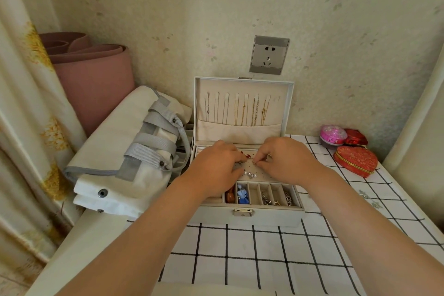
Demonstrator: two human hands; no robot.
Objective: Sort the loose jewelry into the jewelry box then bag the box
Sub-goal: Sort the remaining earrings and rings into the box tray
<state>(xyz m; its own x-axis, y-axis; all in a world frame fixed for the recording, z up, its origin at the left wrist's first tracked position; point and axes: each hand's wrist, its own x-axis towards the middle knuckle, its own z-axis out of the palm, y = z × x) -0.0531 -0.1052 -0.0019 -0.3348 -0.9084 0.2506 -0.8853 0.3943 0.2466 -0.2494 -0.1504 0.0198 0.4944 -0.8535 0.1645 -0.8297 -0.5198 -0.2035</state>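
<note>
A pale jewelry box (245, 220) stands open on the checked tablecloth, its raised lid (243, 86) lined with hanging gold necklaces (254, 113). Both my hands work over the perforated earring panel (260, 173). My left hand (215, 166) has curled fingers at a red earring (248, 156). My right hand (284, 160) pinches a tiny stud at the panel holes. Silver studs (251, 174) sit on the panel. Front slots hold a brown piece (230, 196), a blue charm (242, 196) and metal rings (266, 199). A white canvas bag (115, 151) with grey straps lies left of the box.
Two red boxes, one heart-shaped (355, 161), and a pink round tin (332, 136) sit at the table's back right. A rolled pink mat (93, 74) stands in the left corner beside a curtain (26, 115). A wall socket (268, 54) is above the lid.
</note>
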